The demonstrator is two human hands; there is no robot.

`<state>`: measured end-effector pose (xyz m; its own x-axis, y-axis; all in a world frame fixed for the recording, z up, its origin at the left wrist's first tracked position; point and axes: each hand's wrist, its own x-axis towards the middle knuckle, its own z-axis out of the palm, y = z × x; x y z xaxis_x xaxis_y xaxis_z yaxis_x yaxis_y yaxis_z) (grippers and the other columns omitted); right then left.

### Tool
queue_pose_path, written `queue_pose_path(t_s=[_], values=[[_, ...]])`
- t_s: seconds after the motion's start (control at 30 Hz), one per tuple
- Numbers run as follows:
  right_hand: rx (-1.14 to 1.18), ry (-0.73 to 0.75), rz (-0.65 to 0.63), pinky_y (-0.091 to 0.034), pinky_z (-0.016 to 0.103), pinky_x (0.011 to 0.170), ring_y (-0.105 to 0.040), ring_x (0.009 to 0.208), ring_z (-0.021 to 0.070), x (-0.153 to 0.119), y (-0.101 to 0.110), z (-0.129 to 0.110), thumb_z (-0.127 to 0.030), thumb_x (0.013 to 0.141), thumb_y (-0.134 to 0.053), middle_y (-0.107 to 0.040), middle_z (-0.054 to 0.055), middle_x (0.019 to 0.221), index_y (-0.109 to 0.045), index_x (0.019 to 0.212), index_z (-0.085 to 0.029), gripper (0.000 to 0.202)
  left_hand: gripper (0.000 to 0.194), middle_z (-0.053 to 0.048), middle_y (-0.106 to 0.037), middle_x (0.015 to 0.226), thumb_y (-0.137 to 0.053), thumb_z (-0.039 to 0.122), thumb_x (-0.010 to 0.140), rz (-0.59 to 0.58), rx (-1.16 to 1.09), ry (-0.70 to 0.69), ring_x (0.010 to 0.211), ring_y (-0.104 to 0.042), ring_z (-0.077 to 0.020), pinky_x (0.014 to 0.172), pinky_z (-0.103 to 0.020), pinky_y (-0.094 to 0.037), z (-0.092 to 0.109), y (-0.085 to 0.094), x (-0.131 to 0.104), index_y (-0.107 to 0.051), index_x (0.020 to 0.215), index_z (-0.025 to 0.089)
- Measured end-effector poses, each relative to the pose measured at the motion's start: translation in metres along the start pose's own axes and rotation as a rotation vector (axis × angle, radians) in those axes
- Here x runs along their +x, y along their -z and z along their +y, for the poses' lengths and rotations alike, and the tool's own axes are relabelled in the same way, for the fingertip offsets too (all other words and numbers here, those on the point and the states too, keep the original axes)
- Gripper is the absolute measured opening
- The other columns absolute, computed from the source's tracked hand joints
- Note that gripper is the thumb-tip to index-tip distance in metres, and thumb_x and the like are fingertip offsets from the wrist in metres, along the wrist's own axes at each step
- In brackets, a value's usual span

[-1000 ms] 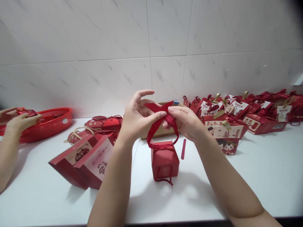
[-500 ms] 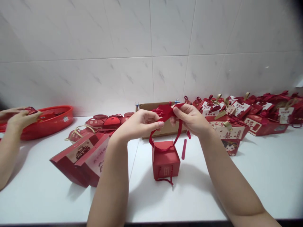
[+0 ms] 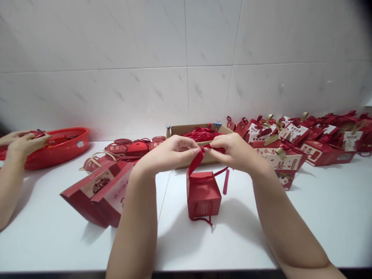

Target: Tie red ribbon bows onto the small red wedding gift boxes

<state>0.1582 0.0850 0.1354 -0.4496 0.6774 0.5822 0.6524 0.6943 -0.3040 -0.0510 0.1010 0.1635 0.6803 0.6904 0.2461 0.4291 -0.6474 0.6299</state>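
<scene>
A small red gift box [image 3: 204, 193] stands upright on the white table in front of me, a red cord hanging at its near base. Red ribbon [image 3: 195, 162] rises from the box top to my fingers. My left hand [image 3: 177, 153] pinches the ribbon between thumb and forefinger. Close against it, my right hand [image 3: 229, 150] grips the same ribbon, thumb and fingers pressed together. Where the strands cross between the fingertips, the fingers partly hide them. Behind my hands, a cardboard box [image 3: 186, 131] holds a heap of red ribbon [image 3: 200, 133].
Two tall red boxes [image 3: 87, 197] lean at left, before several round red boxes [image 3: 118, 146]. Many decorated gift boxes [image 3: 285, 164] crowd the right. A short red strip [image 3: 226, 182] lies beside the middle box. Another person's hands [image 3: 26, 143] work at a red basin [image 3: 69, 149].
My hands have come together and slightly lower, drawing the ribbon loop tighter over the gift box. The ribbon heap in the cardboard box now shows. The box itself stays put.
</scene>
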Motion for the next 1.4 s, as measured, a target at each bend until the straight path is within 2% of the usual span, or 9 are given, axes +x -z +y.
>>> queue_pose_path(t_s=[0.13,0.3,0.5,0.7,0.83,0.93,1.07,1.2,1.4], values=[[0.073,0.002,0.094,-0.027,0.026,0.051,-0.039,0.053,0.0096,0.000,0.000,-0.003,-0.028,0.088,-0.051,-0.050,-0.003,0.054,-0.054,0.056,-0.018,0.033,0.016,-0.004,-0.071,0.089,-0.057,0.029,0.080,0.080,-0.012,-0.040,0.081,-0.067,-0.0192,0.065,-0.029,-0.055,-0.006,-0.001,0.003,-0.069,0.088,0.024],[0.297,-0.185,0.278,-0.034,0.025,0.052,-0.048,0.055,0.0113,0.002,-0.002,-0.006,-0.041,0.085,-0.056,-0.056,-0.001,0.056,-0.064,0.061,-0.018,0.035,0.007,-0.005,-0.069,0.082,-0.061,0.022,0.076,0.373,-0.030,-0.023,0.078,-0.066,-0.0178,0.068,-0.029,-0.055,-0.005,-0.004,0.005,-0.064,0.082,0.019],[0.620,-0.340,0.434,-0.048,0.029,0.073,-0.065,0.078,0.0167,0.000,-0.007,0.006,-0.048,0.081,-0.061,-0.072,0.004,0.080,-0.073,0.080,-0.019,0.031,0.016,-0.006,-0.069,0.082,-0.066,0.021,0.074,0.596,-0.095,-0.069,0.074,-0.066,-0.0166,0.063,-0.027,-0.053,-0.001,-0.002,-0.001,-0.063,0.089,0.017],[0.403,-0.528,0.442,-0.040,0.026,0.055,-0.057,0.059,0.0156,-0.028,-0.007,0.011,-0.049,0.077,-0.062,-0.064,0.003,0.061,-0.067,0.067,-0.015,0.037,0.021,-0.002,-0.066,0.071,-0.060,0.019,0.073,0.725,0.108,0.001,0.058,-0.058,-0.0138,0.052,-0.025,-0.042,-0.013,0.001,-0.023,-0.062,0.093,0.020],[0.130,-0.608,0.351,-0.026,0.026,0.047,-0.038,0.046,0.0110,-0.051,-0.007,0.015,-0.048,0.079,-0.056,-0.045,-0.003,0.048,-0.049,0.053,-0.018,0.040,0.018,-0.002,-0.065,0.068,-0.053,0.018,0.072,0.695,0.398,0.155,0.056,-0.056,-0.0164,0.055,-0.028,-0.039,-0.023,0.006,-0.045,-0.061,0.088,0.021],[-0.044,-0.614,0.274,-0.025,0.027,0.048,-0.035,0.047,0.0115,-0.070,-0.008,0.025,-0.044,0.081,-0.051,-0.039,-0.003,0.046,-0.038,0.051,-0.020,0.040,0.015,-0.004,-0.064,0.067,-0.050,0.019,0.071,0.628,0.691,0.225,0.067,-0.058,-0.0234,0.065,-0.035,-0.039,-0.028,0.007,-0.064,-0.059,0.083,0.022],[-0.166,-0.689,0.170,-0.028,0.028,0.050,-0.042,0.048,0.0147,-0.102,-0.013,0.037,-0.042,0.081,-0.048,-0.047,0.000,0.047,-0.039,0.052,-0.021,0.037,0.011,-0.008,-0.066,0.071,-0.046,0.017,0.075,0.479,0.930,0.238,0.074,-0.057,-0.0271,0.075,-0.041,-0.034,-0.035,-0.006,-0.085,-0.056,0.080,0.020],[-0.250,-0.751,0.039,-0.030,0.027,0.052,-0.050,0.052,0.0169,-0.130,-0.024,0.045,-0.039,0.080,-0.046,-0.058,0.004,0.056,-0.046,0.056,-0.021,0.030,0.023,-0.012,-0.068,0.080,-0.041,0.007,0.075,0.351,1.058,0.291,0.084,-0.057,-0.0295,0.081,-0.044,-0.031,-0.048,-0.031,-0.096,-0.059,0.086,0.017],[-0.321,-0.805,0.006,-0.028,0.027,0.052,-0.050,0.052,0.0171,-0.163,-0.031,0.060,-0.032,0.078,-0.045,-0.057,0.004,0.054,-0.043,0.054,-0.021,0.026,0.029,-0.018,-0.068,0.077,-0.040,0.002,0.072,0.305,1.144,0.415,0.085,-0.056,-0.0328,0.082,-0.044,-0.029,-0.078,-0.052,-0.103,-0.063,0.087,0.011]])
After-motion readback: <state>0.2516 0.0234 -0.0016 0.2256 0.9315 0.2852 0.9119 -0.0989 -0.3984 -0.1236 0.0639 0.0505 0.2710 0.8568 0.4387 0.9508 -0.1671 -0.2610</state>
